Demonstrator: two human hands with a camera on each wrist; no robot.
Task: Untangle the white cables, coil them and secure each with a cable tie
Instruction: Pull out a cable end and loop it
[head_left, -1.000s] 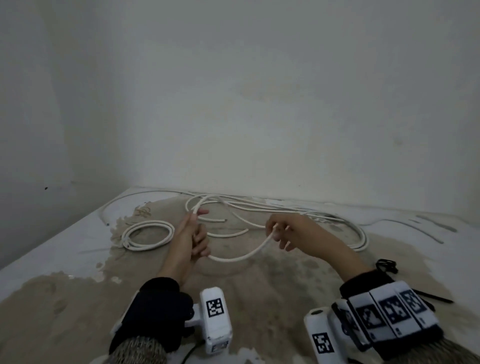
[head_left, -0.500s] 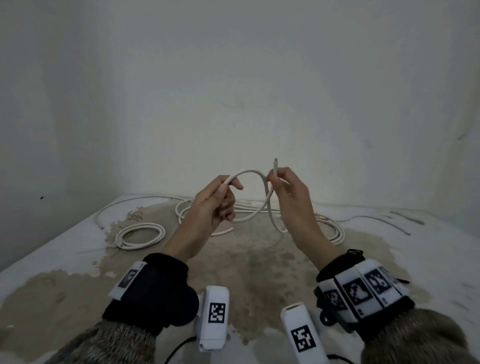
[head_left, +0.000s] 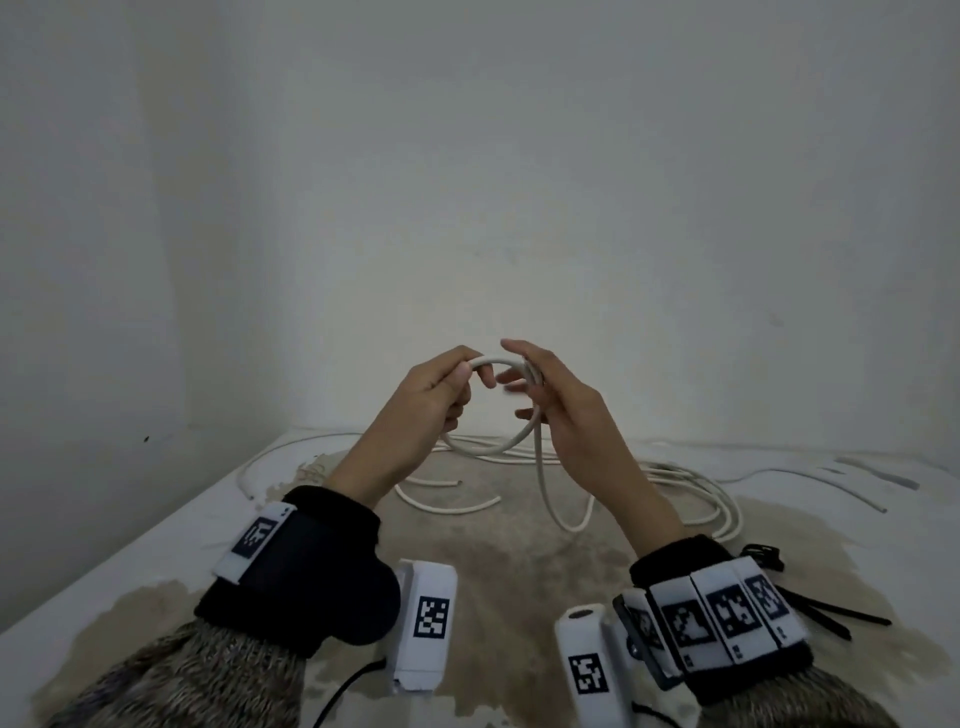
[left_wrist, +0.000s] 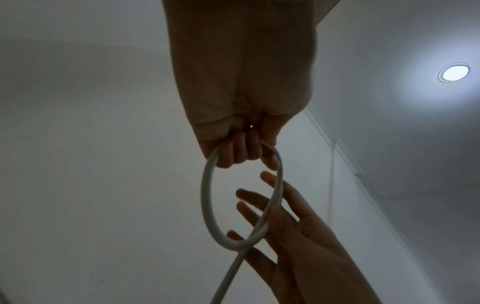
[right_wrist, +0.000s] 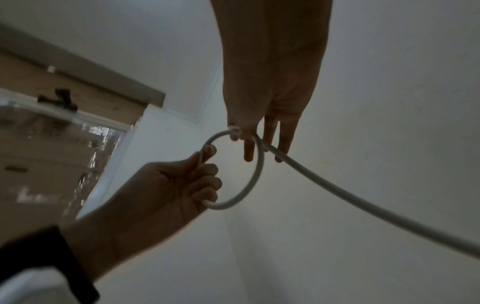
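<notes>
A white cable (head_left: 498, 359) is bent into a small loop held up between both hands, above the table. My left hand (head_left: 447, 389) grips the loop's left side with curled fingers, which shows in the left wrist view (left_wrist: 233, 156). My right hand (head_left: 540, 384) pinches the cable where the loop crosses itself, its other fingers (right_wrist: 283, 142) straight. The loop (right_wrist: 255, 179) hangs between the hands, and its free length (head_left: 543, 483) trails down to the table. More white cables (head_left: 691, 483) lie tangled at the back right.
Black cable ties (head_left: 826, 616) lie on the table by my right wrist. Short cable pieces (head_left: 452, 508) lie under the hands. The white table (head_left: 130, 545) has a worn brown patch, its left edge is close, and walls stand behind and to the left.
Both hands have lifted the cable off the table and drawn together. The wide arc between them has closed into a small ring, with the cable end brought in by the right hand.
</notes>
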